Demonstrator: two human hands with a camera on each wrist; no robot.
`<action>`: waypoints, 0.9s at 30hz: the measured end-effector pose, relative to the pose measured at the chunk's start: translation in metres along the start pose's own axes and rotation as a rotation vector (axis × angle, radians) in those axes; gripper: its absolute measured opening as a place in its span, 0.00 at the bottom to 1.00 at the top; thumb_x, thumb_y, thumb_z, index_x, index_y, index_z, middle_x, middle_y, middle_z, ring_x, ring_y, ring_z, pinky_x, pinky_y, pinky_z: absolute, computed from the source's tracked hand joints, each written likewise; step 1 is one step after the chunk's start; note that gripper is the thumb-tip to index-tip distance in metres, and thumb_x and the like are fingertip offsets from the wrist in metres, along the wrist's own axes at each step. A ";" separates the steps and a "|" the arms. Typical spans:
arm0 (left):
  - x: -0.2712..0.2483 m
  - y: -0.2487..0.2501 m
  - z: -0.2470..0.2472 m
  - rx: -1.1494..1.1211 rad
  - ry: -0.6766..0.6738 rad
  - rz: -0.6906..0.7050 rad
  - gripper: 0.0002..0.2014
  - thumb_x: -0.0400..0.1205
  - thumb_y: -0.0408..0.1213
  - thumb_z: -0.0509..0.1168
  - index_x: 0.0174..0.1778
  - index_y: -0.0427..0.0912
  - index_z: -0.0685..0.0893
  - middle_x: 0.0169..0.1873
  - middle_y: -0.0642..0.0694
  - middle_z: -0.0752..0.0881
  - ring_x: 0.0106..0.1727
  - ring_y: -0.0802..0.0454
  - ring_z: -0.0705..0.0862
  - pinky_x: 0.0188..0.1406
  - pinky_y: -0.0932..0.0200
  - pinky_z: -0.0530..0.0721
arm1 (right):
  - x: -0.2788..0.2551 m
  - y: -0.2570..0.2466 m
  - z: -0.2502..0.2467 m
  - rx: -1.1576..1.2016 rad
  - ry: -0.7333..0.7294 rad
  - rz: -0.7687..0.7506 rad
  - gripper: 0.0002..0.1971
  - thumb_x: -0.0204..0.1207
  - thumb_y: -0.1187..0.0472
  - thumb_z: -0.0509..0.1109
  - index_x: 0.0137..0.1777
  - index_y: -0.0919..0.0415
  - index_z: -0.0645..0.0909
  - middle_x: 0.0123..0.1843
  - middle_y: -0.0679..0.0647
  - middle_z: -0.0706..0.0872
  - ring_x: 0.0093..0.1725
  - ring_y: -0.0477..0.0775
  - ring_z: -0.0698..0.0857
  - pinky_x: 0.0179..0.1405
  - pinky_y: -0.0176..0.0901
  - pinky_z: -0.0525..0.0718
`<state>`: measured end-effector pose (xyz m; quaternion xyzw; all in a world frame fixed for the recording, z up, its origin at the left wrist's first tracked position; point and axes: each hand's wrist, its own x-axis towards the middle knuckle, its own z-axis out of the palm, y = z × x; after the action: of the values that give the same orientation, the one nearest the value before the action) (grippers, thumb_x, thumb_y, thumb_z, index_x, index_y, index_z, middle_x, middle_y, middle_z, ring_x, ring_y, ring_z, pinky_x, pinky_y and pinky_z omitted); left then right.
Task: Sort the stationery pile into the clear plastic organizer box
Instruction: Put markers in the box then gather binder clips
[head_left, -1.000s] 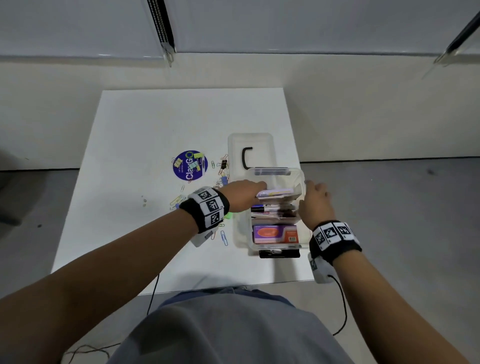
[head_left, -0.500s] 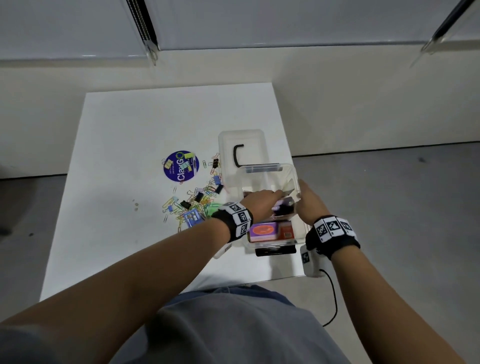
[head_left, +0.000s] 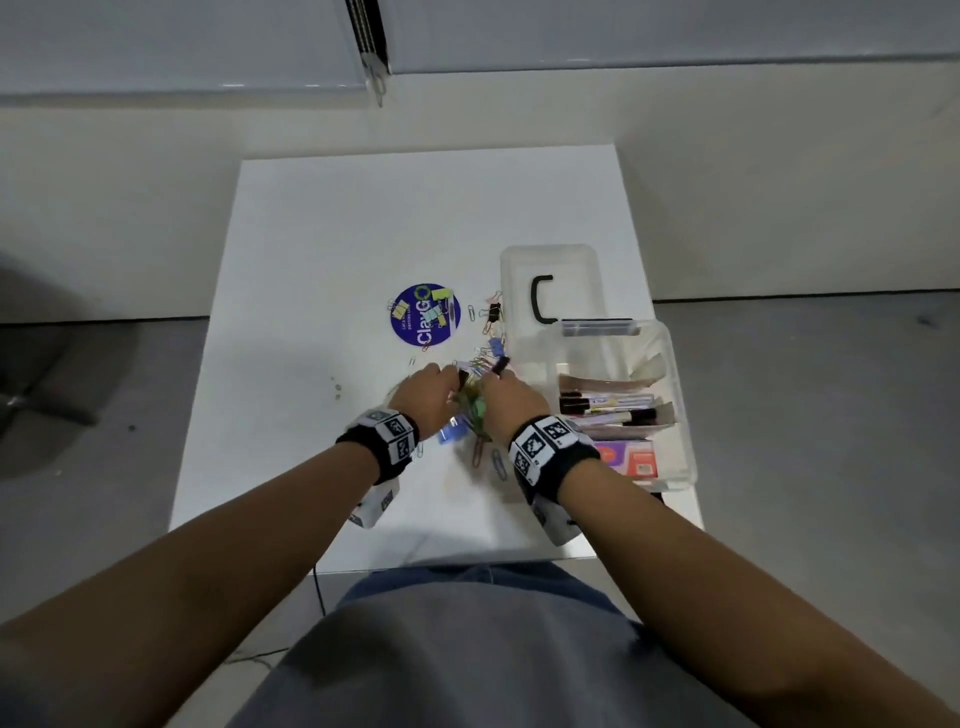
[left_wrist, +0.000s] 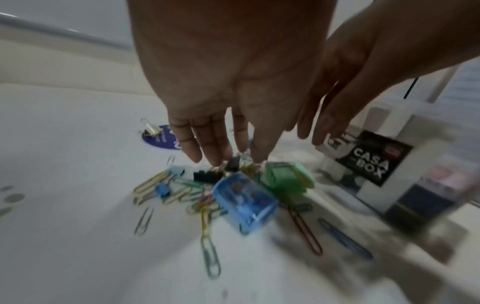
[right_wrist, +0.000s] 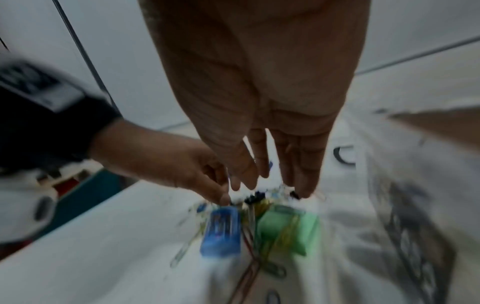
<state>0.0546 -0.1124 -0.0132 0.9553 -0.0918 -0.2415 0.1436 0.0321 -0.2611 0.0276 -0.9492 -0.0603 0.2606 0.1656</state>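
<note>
Left hand (head_left: 423, 395) is down over the clip pile (left_wrist: 197, 191), fingers straight-ish & relaxed, tips touching the binder clips, not gripping anything afaict. Under its palm: a blue see-thru case (left_wrist: 245, 202), w/ a green case (left_wrist: 287, 180) just right of that. Round blue sticker (head_left: 425, 314) sits beyond the fingertips. Right hand (head_left: 511, 400) is right beside the left, also fingers extended onto the pile, holding nothing. Right of it, clear organizer box (head_left: 675, 415) w/ markers (head_left: 605, 408) inside, touching its loose lid (head_left: 550, 280) farther back. Wrist views are blurry.
</note>
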 end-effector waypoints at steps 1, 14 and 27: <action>-0.003 -0.005 0.008 0.018 -0.014 -0.005 0.21 0.78 0.45 0.68 0.64 0.40 0.75 0.56 0.36 0.80 0.56 0.35 0.82 0.52 0.47 0.79 | 0.006 -0.002 0.011 -0.037 -0.039 0.053 0.17 0.81 0.65 0.59 0.69 0.63 0.72 0.68 0.65 0.76 0.65 0.68 0.80 0.61 0.59 0.79; -0.007 -0.025 0.028 -0.047 -0.020 0.039 0.30 0.74 0.43 0.70 0.72 0.44 0.70 0.60 0.38 0.75 0.53 0.36 0.83 0.46 0.50 0.80 | 0.028 0.007 0.044 0.247 -0.026 0.246 0.38 0.78 0.60 0.67 0.84 0.58 0.50 0.66 0.67 0.76 0.64 0.69 0.82 0.56 0.55 0.80; -0.019 0.001 -0.021 -0.520 0.017 0.009 0.23 0.80 0.54 0.66 0.67 0.47 0.77 0.59 0.46 0.86 0.57 0.49 0.86 0.52 0.57 0.79 | 0.000 0.018 -0.013 0.726 0.025 0.186 0.17 0.80 0.59 0.63 0.66 0.58 0.65 0.50 0.65 0.87 0.46 0.68 0.89 0.50 0.65 0.88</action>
<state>0.0484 -0.1044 0.0130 0.8878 -0.0298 -0.2485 0.3862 0.0390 -0.2814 0.0324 -0.8332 0.1245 0.2671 0.4679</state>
